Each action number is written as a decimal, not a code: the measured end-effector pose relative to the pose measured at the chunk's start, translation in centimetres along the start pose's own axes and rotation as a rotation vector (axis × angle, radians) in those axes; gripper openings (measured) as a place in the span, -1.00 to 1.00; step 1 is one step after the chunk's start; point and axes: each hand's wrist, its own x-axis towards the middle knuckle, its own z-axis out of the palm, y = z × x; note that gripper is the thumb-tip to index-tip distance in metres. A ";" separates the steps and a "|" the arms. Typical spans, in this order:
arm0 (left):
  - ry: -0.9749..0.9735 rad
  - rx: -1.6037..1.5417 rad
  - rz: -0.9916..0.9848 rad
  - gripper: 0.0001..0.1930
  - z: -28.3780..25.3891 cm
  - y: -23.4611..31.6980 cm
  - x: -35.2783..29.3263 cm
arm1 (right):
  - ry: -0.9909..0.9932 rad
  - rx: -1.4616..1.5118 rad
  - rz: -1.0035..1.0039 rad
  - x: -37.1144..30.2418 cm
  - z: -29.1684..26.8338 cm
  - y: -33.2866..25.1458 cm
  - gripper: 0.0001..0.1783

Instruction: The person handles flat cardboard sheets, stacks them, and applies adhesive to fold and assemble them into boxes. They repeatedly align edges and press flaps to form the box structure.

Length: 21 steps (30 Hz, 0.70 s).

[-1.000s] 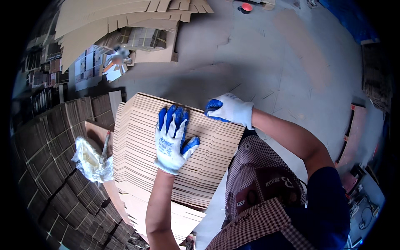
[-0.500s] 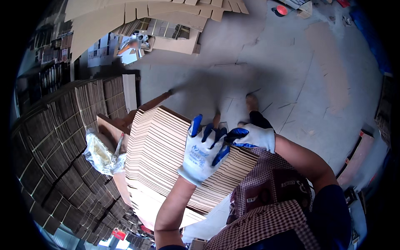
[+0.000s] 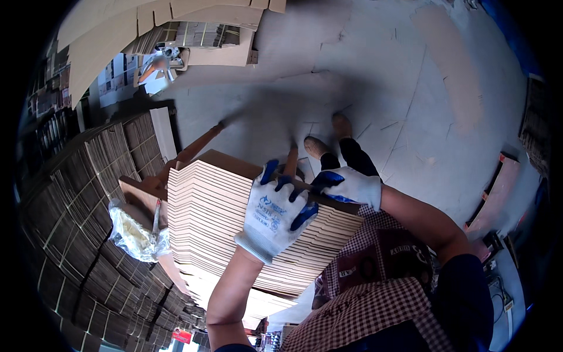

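Note:
A stack of folded brown cardboard sheets (image 3: pixel 205 226) stands in front of me, its many pale edges lined up in a fan. Across these edges lies my left hand (image 3: pixel 275 214), in a white glove with blue fingertips, its fingers spread apart. My right hand (image 3: pixel 350 189), gloved alike, is at the stack's far right edge. Its fingers point left and are bent closed over the cardboard there, close to the left fingertips. The undersides of the right fingers are partly hidden.
A wooden table corner (image 3: pixel 138 190) juts out left of the stack, with a clear plastic bag (image 3: pixel 135 232) of pale material beside it. Tied cardboard bundles (image 3: pixel 76 234) fill the left side. Large cut sheets (image 3: pixel 111 35) lie at the upper left. A reddish board (image 3: pixel 495 190) is at the right.
The whole view has shifted, so the stack sits slightly further left and more of my shoes shows. Both hands stay on the cardboard, with the right fingers slightly closer in.

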 end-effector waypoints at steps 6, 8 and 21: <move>-0.074 0.049 -0.014 -0.79 1.0 -0.6 0.1 | 0.149 -0.202 -0.103 -1.7 1.7 0.4 -0.69; -0.085 0.052 -0.038 -0.79 1.1 -0.5 -0.1 | 0.184 -0.210 -0.106 -2.0 2.0 0.0 -0.77; -0.009 -0.006 -0.058 -0.73 2.3 -1.3 -2.1 | 0.361 -0.291 -0.183 -4.1 3.5 -1.5 -0.75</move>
